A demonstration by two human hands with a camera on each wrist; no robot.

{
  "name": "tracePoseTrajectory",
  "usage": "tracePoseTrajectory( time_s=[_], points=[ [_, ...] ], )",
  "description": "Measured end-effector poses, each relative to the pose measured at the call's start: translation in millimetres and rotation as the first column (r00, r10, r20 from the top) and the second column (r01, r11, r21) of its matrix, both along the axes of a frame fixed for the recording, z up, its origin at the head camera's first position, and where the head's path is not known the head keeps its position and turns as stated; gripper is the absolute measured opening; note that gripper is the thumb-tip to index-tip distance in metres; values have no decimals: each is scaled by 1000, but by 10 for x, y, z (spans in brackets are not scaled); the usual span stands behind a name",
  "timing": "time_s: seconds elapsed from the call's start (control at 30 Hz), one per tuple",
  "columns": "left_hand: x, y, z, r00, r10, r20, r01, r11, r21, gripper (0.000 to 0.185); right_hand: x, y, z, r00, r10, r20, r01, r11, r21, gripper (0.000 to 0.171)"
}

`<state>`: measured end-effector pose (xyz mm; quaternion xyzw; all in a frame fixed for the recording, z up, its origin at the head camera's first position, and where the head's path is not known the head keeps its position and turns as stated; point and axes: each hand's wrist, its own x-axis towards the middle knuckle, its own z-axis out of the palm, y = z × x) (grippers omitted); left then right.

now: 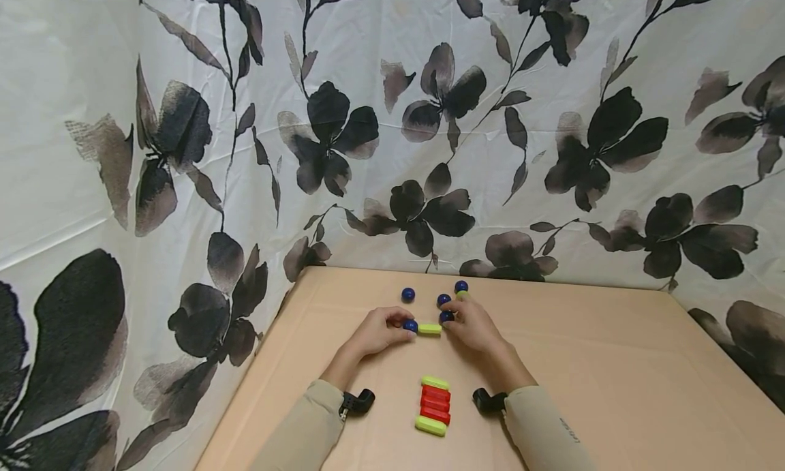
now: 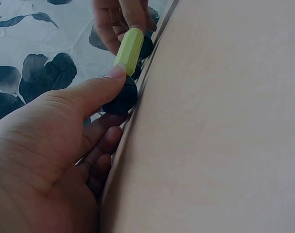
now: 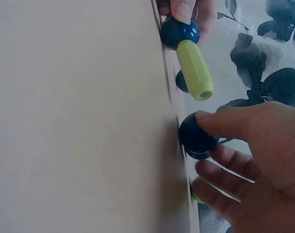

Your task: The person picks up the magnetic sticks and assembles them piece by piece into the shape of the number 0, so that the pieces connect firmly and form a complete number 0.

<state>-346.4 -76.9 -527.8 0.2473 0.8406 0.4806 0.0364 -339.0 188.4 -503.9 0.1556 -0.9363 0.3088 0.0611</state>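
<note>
Nearest me, a stack of red and green rods [image 1: 435, 404] lies behind both grips. My left hand [image 1: 375, 332] pinches a blue ball [image 1: 410, 326] joined to the yellow-green rod [image 1: 430, 328]; my right hand [image 1: 473, 326] pinches another ball [image 1: 446, 315] just off its free end. Both look light, hard and slippery, best held by the balls.

1. I am seeing both forearms reaching forward, sleeves down to the wrists, converging toward the middle.
2. My left hand [image 1: 381, 330] is lying low, thumb and fingers curling into a pinch.
3. My right hand [image 1: 471, 326] is mirroring it, fingertips pinching.

Tan table [image 1: 613, 362] w/ blue balls [image 1: 408, 294], stacked rods [image 1: 435, 404].
</note>
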Motion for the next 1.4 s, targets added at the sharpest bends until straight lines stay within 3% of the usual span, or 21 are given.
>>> tracePoseTrajectory(
  time_s=[0.17,0.37,0.8,0.97,1.07,1.2,1.4],
  points=[
    [-12,12,0,1000,14,-10,-14,1000,-8,36,-9,66,-18,996,36,87,-31,998,-59,27],
    [-11,52,-7,998,60,-33,-60,998,-21,33,-17,173,-52,974,162,156,-138,979,-152,28],
    [-16,111,2,992,95,-80,-97,995,-31,44,-8,237,-106,972,193,137,-164,967,-196,32],
    [48,58,82,987,132,-88,-132,991,7,41,-5,237,-134,970,195,142,-161,962,-220,33],
    [125,48,188,993,78,-89,-75,996,39,34,-10,240,-139,970,193,148,-157,961,-227,33],
    [230,85,327,994,-89,-60,89,996,-3,28,-11,246,-124,971,190,142,-154,959,-237,33],
    [377,199,346,957,-283,60,290,943,-165,29,6,240,-113,969,204,141,-164,953,-254,32]
  ],
)
